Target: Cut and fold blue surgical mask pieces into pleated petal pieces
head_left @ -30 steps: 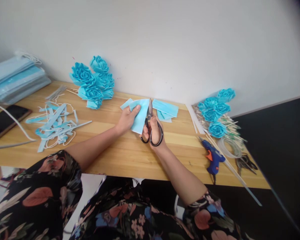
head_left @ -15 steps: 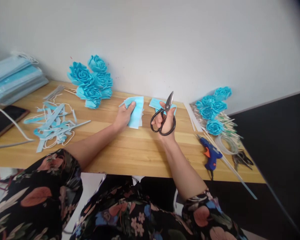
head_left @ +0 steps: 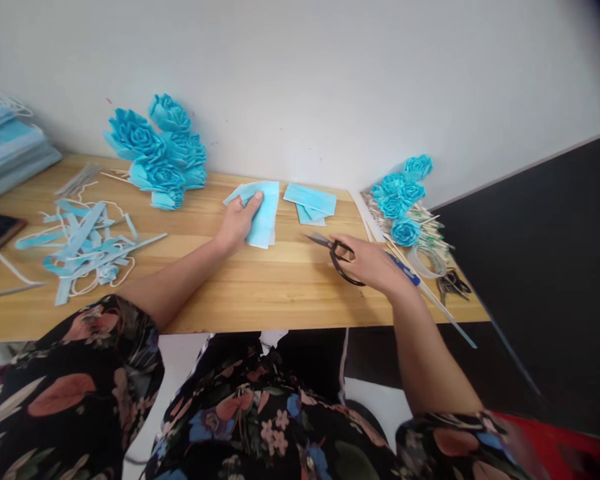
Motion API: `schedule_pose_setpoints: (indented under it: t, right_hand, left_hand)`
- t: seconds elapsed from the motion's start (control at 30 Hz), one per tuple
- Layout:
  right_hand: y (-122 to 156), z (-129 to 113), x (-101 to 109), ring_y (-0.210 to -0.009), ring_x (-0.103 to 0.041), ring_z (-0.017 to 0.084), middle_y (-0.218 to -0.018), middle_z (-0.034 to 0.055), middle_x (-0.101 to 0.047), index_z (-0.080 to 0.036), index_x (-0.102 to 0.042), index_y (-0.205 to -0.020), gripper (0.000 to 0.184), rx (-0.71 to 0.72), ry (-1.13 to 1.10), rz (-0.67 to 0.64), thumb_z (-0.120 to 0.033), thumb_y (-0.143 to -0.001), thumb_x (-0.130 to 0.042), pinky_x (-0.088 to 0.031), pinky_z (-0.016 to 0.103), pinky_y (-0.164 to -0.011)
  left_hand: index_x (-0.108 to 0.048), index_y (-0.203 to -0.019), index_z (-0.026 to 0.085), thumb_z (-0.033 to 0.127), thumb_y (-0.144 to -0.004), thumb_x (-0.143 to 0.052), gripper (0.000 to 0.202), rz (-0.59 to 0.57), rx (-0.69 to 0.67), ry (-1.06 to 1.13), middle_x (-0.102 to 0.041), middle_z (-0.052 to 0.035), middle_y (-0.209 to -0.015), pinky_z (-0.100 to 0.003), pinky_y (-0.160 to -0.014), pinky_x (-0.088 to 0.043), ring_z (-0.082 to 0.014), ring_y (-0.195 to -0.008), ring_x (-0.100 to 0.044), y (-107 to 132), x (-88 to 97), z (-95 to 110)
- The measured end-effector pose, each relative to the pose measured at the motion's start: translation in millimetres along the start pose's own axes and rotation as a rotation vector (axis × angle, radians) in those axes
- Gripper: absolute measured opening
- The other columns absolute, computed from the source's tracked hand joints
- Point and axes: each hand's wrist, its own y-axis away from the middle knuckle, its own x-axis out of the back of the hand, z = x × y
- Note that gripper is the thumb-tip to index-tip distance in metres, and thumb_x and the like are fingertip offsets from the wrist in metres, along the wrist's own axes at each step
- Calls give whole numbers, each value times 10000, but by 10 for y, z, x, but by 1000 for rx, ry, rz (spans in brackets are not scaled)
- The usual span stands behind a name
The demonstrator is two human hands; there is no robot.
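Note:
My left hand (head_left: 239, 219) lies on a light-blue cut piece of mask fabric (head_left: 264, 215), pinching its edge and pressing it against the wooden table (head_left: 260, 293). My right hand (head_left: 371, 262) rests low on the table to the right, fingers through the black handles of the scissors (head_left: 336, 249), whose blades lie flat and point left. A second small stack of blue fabric pieces (head_left: 310, 201) lies just beyond, between the two hands.
A bunch of blue fabric roses (head_left: 155, 152) leans on the wall at back left. Cut strips and ear loops (head_left: 83, 240) litter the left side, with stacked masks (head_left: 10, 150) behind. At right lie more roses (head_left: 399, 197), wooden sticks, tape and a partly hidden blue glue gun (head_left: 405, 268).
My right hand swung the scissors away from the fabric, to the right and down onto the table. My left hand laid the cut piece flat on the table.

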Motion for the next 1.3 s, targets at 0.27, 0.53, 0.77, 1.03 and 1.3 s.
schedule_pose_setpoints:
  t: [0.27, 0.53, 0.77, 1.03, 1.3]
  right_hand:
    - [-108, -330, 208, -1115, -671, 298, -1258, 95, -704, -247, -620, -1333, 459, 140, -5, 124, -428, -913, -582, -517, 469, -941]
    - [-892, -1096, -187, -1027, -615, 254, -1029, 66, -729, -221, -719, -983, 203, 439, -248, 144, -381, -890, -637, -453, 415, -937]
    - [-1179, -873, -388, -656, -479, 127, -692, -32, -557, -211, -578, -768, 258, 189, -738, 469, -433, -900, -572, -399, 269, -650]
    - [-1226, -422, -815, -537, -325, 96, -583, -79, -369, -209, -565, -795, 366, -70, -835, 642, -566, -877, -566, -286, 230, -526]
    - [-1190, -440, -819, -647, -454, 115, -713, -40, -545, -210, -684, -1041, 395, -9, -950, 532, -542, -829, -654, -389, 229, -603]
  left_hand:
    - [-633, -803, 146, 551, -789, -685, 408, -149, -123, -201, -600, 7, -690, -221, -569, -431, -121, -641, -540, 145, -65, 149]
    - [-608, -701, 147, 420, -804, -667, 298, -242, -151, -290, -530, 22, -605, -216, -531, -371, -101, -571, -462, 102, -61, 104]
    - [-514, -621, 172, 509, -779, -692, 412, -167, -110, -269, -449, 36, -538, -226, -495, -311, -89, -518, -392, 1, 19, 52]
    - [-496, -578, 176, 498, -769, -702, 427, -41, -75, -303, -436, 41, -502, -203, -437, -258, -74, -477, -356, -93, 105, 7]
    - [-571, -695, 171, 435, -807, -689, 310, 11, -31, -219, -479, 50, -533, -210, -349, -269, -59, -352, -409, -103, 125, 18]
